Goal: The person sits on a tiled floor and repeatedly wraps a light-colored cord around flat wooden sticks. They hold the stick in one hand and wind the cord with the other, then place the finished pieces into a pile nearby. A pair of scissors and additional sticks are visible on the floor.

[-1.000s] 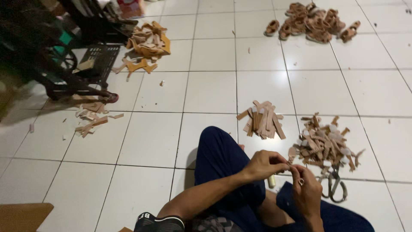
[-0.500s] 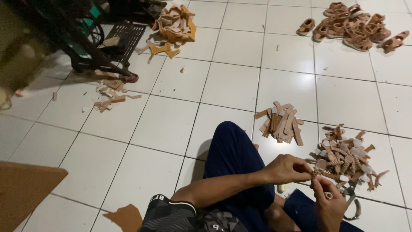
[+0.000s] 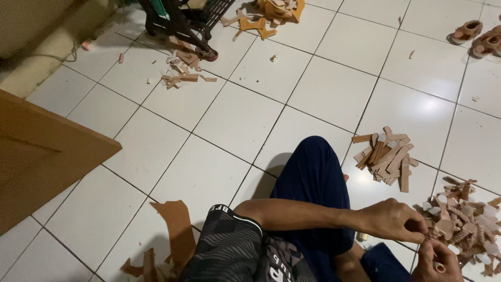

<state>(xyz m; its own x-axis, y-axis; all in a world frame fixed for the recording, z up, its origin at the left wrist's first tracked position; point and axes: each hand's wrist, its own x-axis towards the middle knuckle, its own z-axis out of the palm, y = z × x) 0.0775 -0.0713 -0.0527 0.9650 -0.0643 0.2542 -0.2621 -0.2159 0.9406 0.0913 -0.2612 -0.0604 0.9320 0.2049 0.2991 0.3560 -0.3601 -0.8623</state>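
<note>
Your left hand [image 3: 391, 220] and right hand [image 3: 437, 260] both pinch one thin tan strap piece [image 3: 434, 233], lower right; it looks light and floppy, so grip near its ends.

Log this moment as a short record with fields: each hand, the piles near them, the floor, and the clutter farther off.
left hand: left hand, fingers pinched on a small tan strap piece
right hand: right hand, fingers curled at the same piece, low in frame
nearest pile: heap of strap pieces right beside the hands
second pile: stack of flat tan strips past the knee
floor: white tiles
far clutter: scraps by a dark stand; small sandals top right
</note>
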